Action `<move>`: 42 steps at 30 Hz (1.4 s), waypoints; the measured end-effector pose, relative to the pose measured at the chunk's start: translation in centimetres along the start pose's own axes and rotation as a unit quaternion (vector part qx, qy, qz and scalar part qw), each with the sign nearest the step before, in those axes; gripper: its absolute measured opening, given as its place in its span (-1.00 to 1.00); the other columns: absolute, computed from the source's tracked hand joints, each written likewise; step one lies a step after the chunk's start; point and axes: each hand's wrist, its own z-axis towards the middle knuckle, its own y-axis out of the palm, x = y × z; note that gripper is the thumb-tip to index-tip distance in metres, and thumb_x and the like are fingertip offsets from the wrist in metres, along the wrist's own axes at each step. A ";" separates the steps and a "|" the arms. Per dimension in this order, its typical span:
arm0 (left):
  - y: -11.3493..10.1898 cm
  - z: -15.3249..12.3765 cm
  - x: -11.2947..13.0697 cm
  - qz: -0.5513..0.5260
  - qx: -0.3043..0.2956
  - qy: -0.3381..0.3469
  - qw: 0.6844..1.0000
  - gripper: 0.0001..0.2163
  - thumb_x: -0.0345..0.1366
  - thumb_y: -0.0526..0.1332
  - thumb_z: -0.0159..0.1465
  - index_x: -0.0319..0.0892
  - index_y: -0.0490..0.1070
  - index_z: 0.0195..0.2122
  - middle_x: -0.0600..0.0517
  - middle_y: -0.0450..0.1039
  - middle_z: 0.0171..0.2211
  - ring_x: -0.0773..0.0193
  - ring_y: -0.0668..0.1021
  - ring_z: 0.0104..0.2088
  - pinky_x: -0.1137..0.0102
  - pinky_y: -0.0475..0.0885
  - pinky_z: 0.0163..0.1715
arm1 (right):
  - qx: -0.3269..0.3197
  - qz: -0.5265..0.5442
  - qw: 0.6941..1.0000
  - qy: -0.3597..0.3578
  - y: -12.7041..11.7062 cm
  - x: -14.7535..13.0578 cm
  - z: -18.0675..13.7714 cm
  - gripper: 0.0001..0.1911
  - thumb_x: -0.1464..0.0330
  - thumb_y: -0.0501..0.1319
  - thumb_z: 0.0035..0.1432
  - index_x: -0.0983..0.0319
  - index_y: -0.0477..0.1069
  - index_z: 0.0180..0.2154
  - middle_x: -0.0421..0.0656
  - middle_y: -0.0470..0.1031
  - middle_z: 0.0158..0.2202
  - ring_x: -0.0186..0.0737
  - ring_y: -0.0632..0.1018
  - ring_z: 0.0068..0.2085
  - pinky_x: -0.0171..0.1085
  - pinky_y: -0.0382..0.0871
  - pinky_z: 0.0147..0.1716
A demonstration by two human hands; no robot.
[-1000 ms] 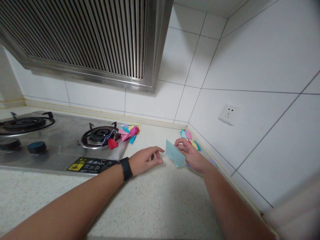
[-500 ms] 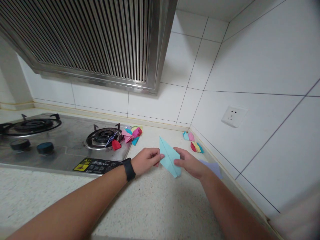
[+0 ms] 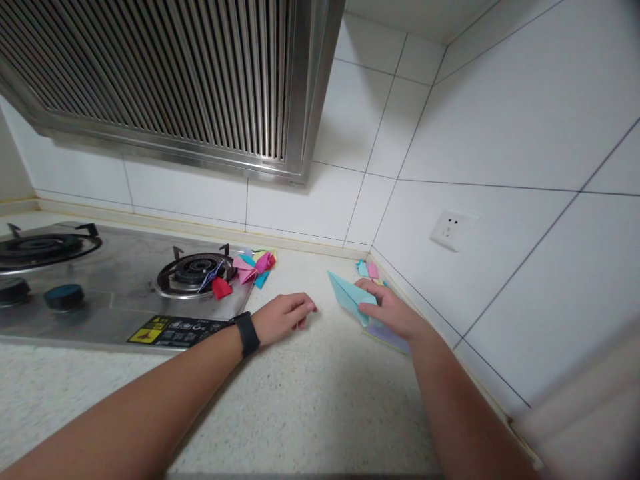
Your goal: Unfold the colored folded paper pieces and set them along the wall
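Observation:
My right hand (image 3: 387, 308) is closed on a light-blue folded paper (image 3: 350, 297), thumb on the near face and fingers behind. The paper is pointed at its far left end and has a crease along its length. Below it, partly hidden by the hand, lies lavender paper (image 3: 387, 337) on the counter. My left hand (image 3: 287, 313), with a black band on the wrist, is over the counter with its fingers curled in and nothing visible in them. A gap separates it from the light-blue paper.
A pile of colourful folded papers (image 3: 253, 267) lies at the stove's right edge, with a red piece (image 3: 221, 288) near the burner (image 3: 199, 270). More folded pieces (image 3: 367, 269) sit by the right wall. A range hood (image 3: 200, 160) overhangs the stove.
My left hand has let go of the light-blue paper. My right hand has carried the paper rightward, over the lavender paper. The view has turned slightly right.

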 end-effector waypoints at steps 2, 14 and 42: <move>0.0 -0.1 0.0 0.015 -0.014 0.002 1.000 -0.62 -0.06 -0.07 0.36 -0.20 0.42 -0.17 0.07 0.42 -0.51 0.35 0.41 -0.50 0.46 0.25 -0.45 | 0.000 -0.060 0.998 0.000 -1.1 0.4 -0.3 -0.86 0.31 0.14 0.06 0.23 0.40 -0.34 -0.13 0.41 -0.21 -0.16 0.41 -0.15 -0.20 0.25 -0.10; 0.1 -0.2 -0.4 0.101 -0.101 0.020 0.990 -0.61 -0.07 -0.03 0.35 -0.18 0.52 -0.28 0.07 0.49 -0.52 0.38 0.41 -0.54 0.51 0.22 -0.49 | 0.027 -0.319 0.943 0.093 -3.9 4.1 -2.1 -0.92 0.32 0.18 0.00 0.19 0.33 -0.42 -0.15 0.46 -0.15 -0.04 0.34 -0.04 -0.11 0.17 -0.07; 0.0 -0.2 -0.7 0.255 -0.105 0.087 0.957 -0.62 -0.09 -0.03 0.36 -0.14 0.50 -0.39 0.03 0.51 -0.51 0.29 0.48 -0.48 0.45 0.18 -0.46 | -0.117 -0.370 0.882 0.265 -4.8 3.4 -4.1 -0.67 0.17 0.39 -0.25 0.10 0.52 -0.34 -0.09 0.36 -0.20 -0.02 0.39 -0.16 -0.14 0.19 -0.15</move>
